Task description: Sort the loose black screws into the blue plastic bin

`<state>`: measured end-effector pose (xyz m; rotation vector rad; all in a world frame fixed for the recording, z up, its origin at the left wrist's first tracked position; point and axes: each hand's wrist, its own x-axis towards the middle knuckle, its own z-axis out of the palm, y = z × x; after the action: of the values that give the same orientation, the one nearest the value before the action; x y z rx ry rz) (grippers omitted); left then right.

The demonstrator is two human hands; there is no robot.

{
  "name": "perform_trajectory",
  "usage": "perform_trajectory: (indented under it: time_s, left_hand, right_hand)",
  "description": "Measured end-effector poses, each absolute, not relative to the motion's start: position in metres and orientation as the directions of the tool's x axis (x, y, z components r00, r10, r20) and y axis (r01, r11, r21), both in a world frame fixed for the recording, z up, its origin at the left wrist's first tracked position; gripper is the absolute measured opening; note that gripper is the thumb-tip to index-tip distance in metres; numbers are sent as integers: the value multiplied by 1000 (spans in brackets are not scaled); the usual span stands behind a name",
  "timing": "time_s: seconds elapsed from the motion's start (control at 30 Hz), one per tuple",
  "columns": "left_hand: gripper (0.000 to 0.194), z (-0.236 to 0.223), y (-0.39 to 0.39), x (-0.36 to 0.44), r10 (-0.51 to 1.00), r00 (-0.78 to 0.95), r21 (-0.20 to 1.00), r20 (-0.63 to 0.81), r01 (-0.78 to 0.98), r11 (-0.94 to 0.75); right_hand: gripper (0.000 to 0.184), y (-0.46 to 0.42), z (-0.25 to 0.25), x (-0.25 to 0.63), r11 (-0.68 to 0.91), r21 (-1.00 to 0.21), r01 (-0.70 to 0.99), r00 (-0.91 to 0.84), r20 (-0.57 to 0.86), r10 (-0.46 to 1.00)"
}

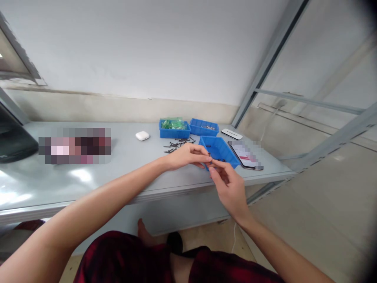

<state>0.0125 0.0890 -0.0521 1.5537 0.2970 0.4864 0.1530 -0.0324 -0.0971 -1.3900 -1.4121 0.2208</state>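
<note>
Lying loose, dark screws (171, 151), slender, pointed

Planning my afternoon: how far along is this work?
Seemingly done: dark pieces lying in the nearest blue bin. In hand: the left hand and right hand meet at something small, mostly hidden. Probably left: loose black screws on the gray surface.

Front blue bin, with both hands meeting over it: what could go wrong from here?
Anything small between the fingertips of the left hand and right hand, too small to make out, might slip. The front blue bin sits near the shelf's front edge, so a wrist bump could spill it. The loose dark screws beside it could scatter if the left hand brushes them.
</note>
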Motion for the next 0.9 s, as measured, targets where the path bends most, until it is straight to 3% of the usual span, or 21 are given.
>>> perform_trajectory:
  time_s: [0.2,0.47,0.63,0.9]
  left_hand:
    - [25,-49,92,10,469,881,996,68,-86,17]
    - [16,-45,92,7,381,923,977,48,36,-210]
    - [16,-47,95,7,367,928,969,56,39,-245]
    - [28,-44,98,4,462,874,935,150,25,-353]
  right_hand:
    - [27,-34,-95,160,314,-689,653,253,589,767]
    - [28,-37,-95,156,287,-664,691,175,538,825]
    - [25,-37,-97,158,284,-663,692,194,551,812]
    - [20,-37,-97,163,305,-653,693,220,594,774]
